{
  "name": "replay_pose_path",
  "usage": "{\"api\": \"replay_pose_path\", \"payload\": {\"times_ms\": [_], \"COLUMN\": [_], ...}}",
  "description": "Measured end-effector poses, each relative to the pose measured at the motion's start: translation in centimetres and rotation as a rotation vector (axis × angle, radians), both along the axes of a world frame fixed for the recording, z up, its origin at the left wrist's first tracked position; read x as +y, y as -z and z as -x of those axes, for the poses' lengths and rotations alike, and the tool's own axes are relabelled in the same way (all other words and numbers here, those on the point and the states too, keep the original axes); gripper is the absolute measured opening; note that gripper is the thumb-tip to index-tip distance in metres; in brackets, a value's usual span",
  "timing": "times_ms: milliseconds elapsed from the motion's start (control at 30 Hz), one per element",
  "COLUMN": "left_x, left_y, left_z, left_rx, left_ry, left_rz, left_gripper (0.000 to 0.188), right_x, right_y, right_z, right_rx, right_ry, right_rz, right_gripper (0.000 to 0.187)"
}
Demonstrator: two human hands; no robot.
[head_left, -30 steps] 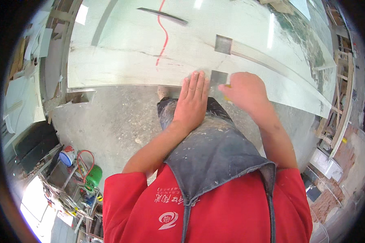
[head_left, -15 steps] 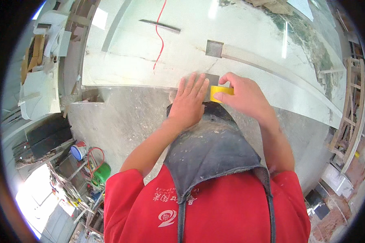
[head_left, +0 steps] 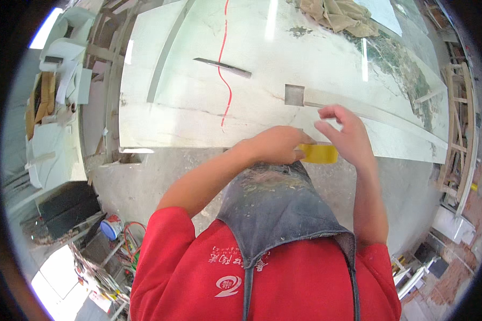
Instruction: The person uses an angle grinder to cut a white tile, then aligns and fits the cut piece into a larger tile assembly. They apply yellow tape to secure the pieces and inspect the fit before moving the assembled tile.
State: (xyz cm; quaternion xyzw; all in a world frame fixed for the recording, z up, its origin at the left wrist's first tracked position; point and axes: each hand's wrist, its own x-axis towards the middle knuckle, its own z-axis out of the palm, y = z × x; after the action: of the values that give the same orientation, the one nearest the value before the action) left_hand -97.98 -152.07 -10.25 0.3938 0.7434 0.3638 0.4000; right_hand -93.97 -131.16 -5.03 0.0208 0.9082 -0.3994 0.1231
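At the near edge of a white marble-patterned slab (head_left: 187, 112), my left hand (head_left: 278, 145) is closed on the left end of a yellow tape roll (head_left: 322, 154). Its thumb and fingers pinch the roll, which hangs out over the slab's edge. My right hand (head_left: 346, 136) is raised just above and right of the roll, thumb and fingers apart, with nothing in it. A small square cutout (head_left: 294, 95) in the slab lies beyond my hands. The second grey patch by the edge is mostly hidden behind my left fingers.
A thin dark flat strip (head_left: 223, 67) lies across a red line (head_left: 230, 91) on the slab. Crumpled brown cloth (head_left: 337, 16) sits at the far edge. A wooden ladder-like frame (head_left: 455, 128) stands right; a bucket (head_left: 111, 227) and clutter are at lower left.
My left hand has gone from lying flat on the slab edge to gripping the tape roll. My right hand has let go of the roll and lifted away. The view has shifted.
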Motion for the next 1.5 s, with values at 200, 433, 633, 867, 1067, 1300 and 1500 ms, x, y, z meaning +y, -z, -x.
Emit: {"api": "replay_pose_path", "payload": {"times_ms": [200,433,633,867,1067,1300,1500], "left_x": [1.5,0.8,1.5,4.1,4.8,4.5,4.3], "left_y": [5.4,8.7,9.0,3.6,1.9,3.2,3.5], "left_z": [0.5,0.7,4.8,6.8,7.0,7.1,7.0], "left_rx": [0.028,-0.224,-0.336,-0.114,-0.125,-0.195,-0.157], "left_ry": [0.099,0.043,0.25,0.467,0.535,0.5,0.501], "left_rz": [-0.211,-0.51,-0.497,-0.153,-0.07,-0.041,-0.053], "left_gripper": [0.047,0.04,0.041,0.038,0.036,0.035,0.036], "right_x": [-14.4,-18.7,-13.6,-6.4,-14.1,-14.6,-14.5], "right_y": [3.3,9.0,-3.7,-9.4,-1.5,3.1,4.1], "right_z": [11.8,16.4,8.5,-15.6,-15.5,-13.0,-12.4], "right_rx": [0.256,0.087,-0.031,-0.244,-0.366,-0.259,-0.242], "right_ry": [-0.272,-0.192,0.175,0.471,0.621,0.65,0.613], "right_rz": [-0.292,-0.502,0.089,0.364,-0.038,-0.118,-0.167], "right_gripper": [0.032,0.031,0.022,0.026,0.025,0.021,0.019]}}
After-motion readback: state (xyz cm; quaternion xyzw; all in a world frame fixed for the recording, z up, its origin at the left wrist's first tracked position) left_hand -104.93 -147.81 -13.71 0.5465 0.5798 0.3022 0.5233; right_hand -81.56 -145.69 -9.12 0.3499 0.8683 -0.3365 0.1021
